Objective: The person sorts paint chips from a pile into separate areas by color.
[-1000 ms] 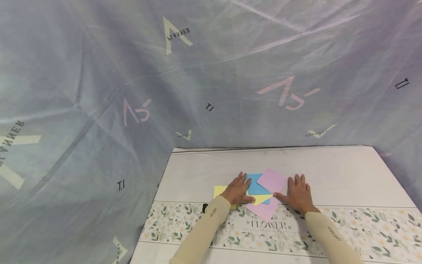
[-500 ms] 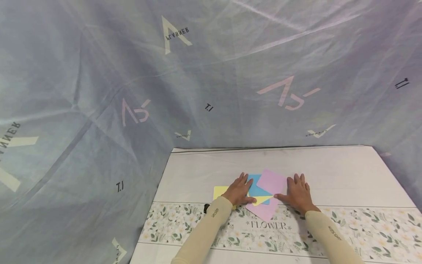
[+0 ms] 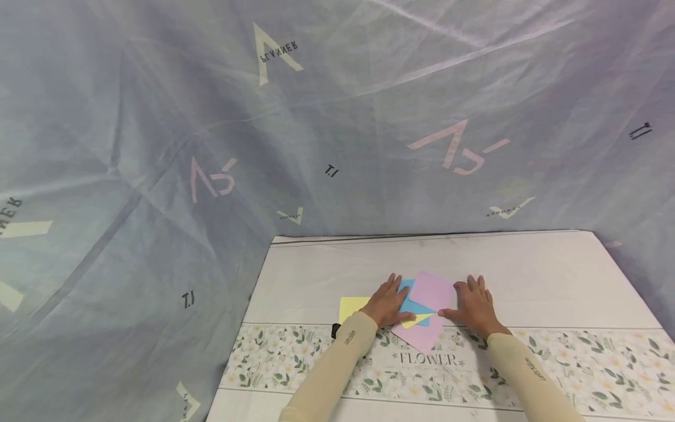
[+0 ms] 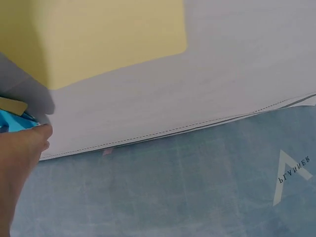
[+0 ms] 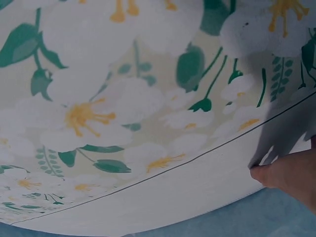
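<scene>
Overlapping sheets of coloured paper lie on the table: a blue sheet (image 3: 411,303), a pink sheet (image 3: 431,291) over its right part, a yellow pointed piece (image 3: 419,320), and a lower pink sheet (image 3: 420,335). My left hand (image 3: 387,305) rests on the blue sheet with fingers spread, its thumb by the yellow piece. The right hand (image 3: 473,308) spans the upper pink sheet's right side, thumb at its lower corner and forefinger near its right corner. Another yellow sheet (image 4: 113,39) is partly hidden by my left wrist in the head view.
A white table cover (image 3: 527,269) with a floral band (image 3: 596,357) reading "FLOWER" lies underneath. Grey-blue printed cloth (image 3: 369,117) hangs behind and at the left. Beside the left sleeve is a small black item (image 3: 336,331).
My left hand has slid slightly right over the blue sheet, and less of the yellow pointed piece shows. The right forefinger has bent closer to the upper pink sheet.
</scene>
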Motion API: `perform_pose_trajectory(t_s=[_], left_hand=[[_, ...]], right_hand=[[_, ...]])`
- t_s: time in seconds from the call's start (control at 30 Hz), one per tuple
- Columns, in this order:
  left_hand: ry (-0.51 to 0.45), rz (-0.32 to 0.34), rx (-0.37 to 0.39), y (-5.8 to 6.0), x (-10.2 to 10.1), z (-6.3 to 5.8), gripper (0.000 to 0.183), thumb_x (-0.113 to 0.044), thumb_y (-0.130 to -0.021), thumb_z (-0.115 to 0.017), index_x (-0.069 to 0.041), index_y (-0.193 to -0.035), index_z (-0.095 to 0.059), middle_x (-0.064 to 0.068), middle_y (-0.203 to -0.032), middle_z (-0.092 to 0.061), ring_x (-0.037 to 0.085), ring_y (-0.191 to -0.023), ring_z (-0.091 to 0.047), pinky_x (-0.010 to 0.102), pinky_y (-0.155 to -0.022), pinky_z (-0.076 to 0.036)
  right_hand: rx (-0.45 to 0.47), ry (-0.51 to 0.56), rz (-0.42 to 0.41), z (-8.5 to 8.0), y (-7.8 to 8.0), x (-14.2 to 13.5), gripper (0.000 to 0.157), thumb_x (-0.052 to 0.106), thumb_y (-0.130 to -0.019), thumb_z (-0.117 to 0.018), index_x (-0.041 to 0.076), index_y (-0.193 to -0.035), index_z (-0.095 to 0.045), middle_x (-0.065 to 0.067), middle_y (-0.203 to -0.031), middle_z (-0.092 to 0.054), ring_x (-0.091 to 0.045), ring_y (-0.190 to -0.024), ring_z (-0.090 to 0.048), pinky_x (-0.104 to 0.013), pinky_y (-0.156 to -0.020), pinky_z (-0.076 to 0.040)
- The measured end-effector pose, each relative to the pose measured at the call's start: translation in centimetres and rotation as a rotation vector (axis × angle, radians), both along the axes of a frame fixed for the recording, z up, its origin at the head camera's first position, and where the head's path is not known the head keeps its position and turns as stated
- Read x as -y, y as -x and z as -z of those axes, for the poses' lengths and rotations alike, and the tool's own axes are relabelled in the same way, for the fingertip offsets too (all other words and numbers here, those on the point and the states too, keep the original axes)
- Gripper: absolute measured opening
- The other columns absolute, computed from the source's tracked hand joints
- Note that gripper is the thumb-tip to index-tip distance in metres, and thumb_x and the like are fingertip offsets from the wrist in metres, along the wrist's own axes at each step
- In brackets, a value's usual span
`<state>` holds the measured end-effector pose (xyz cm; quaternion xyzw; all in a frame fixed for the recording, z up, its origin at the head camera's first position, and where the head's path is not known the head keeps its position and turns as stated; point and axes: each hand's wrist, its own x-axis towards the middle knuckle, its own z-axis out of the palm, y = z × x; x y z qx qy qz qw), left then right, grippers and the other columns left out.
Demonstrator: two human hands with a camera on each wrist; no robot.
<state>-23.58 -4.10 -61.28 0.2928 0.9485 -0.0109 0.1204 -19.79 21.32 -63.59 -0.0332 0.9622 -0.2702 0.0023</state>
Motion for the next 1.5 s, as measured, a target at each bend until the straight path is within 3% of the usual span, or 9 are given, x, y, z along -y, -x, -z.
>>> perform_pose_trajectory(t_s=[0.2, 0.6, 1.07, 1.3, 1.5], left_hand=[[-0.07, -0.032, 0.047, 0.4, -0.5, 0.4, 0.08, -0.069, -0.093, -0.049, -0.021, -0.156, -0.036, 0.007, -0.168, -0.014, 0.021, -0.155, -0.006, 0.032, -0.124, -0.018], [-0.238, -0.086, 0.149, 0.2, -0.7, 0.1, 0.078, -0.059, -0.091, -0.063, -0.016, -0.152, -0.042, 0.006, -0.168, -0.014, 0.021, -0.155, -0.006, 0.032, -0.124, -0.016], [-0.275, -0.103, 0.13, 0.4, -0.6, -0.1, 0.056, -0.045, -0.096, -0.063, -0.021, -0.145, -0.049, 0.002, -0.167, -0.016, 0.017, -0.155, -0.005, 0.036, -0.123, -0.022], [-0.27, -0.107, 0.133, 0.3, -0.4, 0.1, 0.051, -0.041, -0.096, -0.065, -0.02, -0.141, -0.052, 0.001, -0.167, -0.018, 0.017, -0.155, -0.007, 0.035, -0.122, -0.025], [-0.225, -0.109, 0.09, 0.3, -0.2, 0.2, 0.059, -0.044, -0.095, -0.066, -0.021, -0.146, -0.048, 0.004, -0.166, -0.019, 0.02, -0.155, -0.01, 0.036, -0.122, -0.025]], right_hand=[[-0.013, 0.004, -0.007, -0.1, 0.1, 0.1, 0.094, 0.048, -0.073, -0.086, -0.01, -0.136, -0.047, -0.04, -0.151, -0.023, -0.065, -0.141, -0.007, -0.077, -0.107, -0.016], [0.025, -0.038, -0.019, 0.3, 0.7, 0.0, 0.103, 0.051, -0.071, -0.086, -0.008, -0.143, -0.042, -0.041, -0.153, -0.018, -0.065, -0.141, -0.005, -0.079, -0.107, -0.013], [0.129, -0.027, -0.027, -0.5, 1.0, 0.1, 0.113, 0.054, -0.068, -0.086, -0.006, -0.149, -0.035, -0.041, -0.156, -0.009, -0.063, -0.143, 0.003, -0.078, -0.11, -0.005], [0.092, -0.019, -0.034, -0.1, 1.3, 0.0, 0.11, 0.051, -0.066, -0.089, -0.005, -0.146, -0.039, -0.041, -0.155, -0.013, -0.063, -0.143, 0.0, -0.078, -0.109, -0.007], [0.074, 0.018, -0.06, 0.1, 1.4, 0.0, 0.107, 0.045, -0.067, -0.09, -0.003, -0.147, -0.038, -0.04, -0.156, -0.015, -0.061, -0.144, 0.001, -0.078, -0.11, -0.006]])
